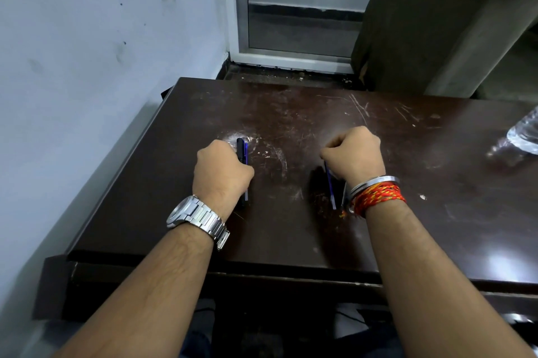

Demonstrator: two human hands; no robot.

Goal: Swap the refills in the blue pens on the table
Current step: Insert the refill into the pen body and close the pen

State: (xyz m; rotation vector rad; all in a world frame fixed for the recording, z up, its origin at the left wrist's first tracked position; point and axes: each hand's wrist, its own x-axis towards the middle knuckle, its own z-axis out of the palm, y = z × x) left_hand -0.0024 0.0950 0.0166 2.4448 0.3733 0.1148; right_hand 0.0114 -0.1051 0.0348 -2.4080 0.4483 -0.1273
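Two blue pens lie on a dark brown table (291,229). My left hand (221,170) is closed over the left pen (241,151); its dark barrel and a thin blue refill stick out past my knuckles and again near my wrist. My right hand (356,154) is closed over the right pen (332,189), whose blue refill and dark barrel show below my fist beside the wrist. Both fists rest on the tabletop, knuckles up. The middle of each pen is hidden under the hand. Whether the parts are joined or separate I cannot tell.
A clear plastic bottle (524,133) lies at the table's right edge. A pale wall (87,66) runs along the left side. Beyond the far edge stand a metal-framed door (300,23) and a dark cabinet side (422,23). The tabletop is scratched.
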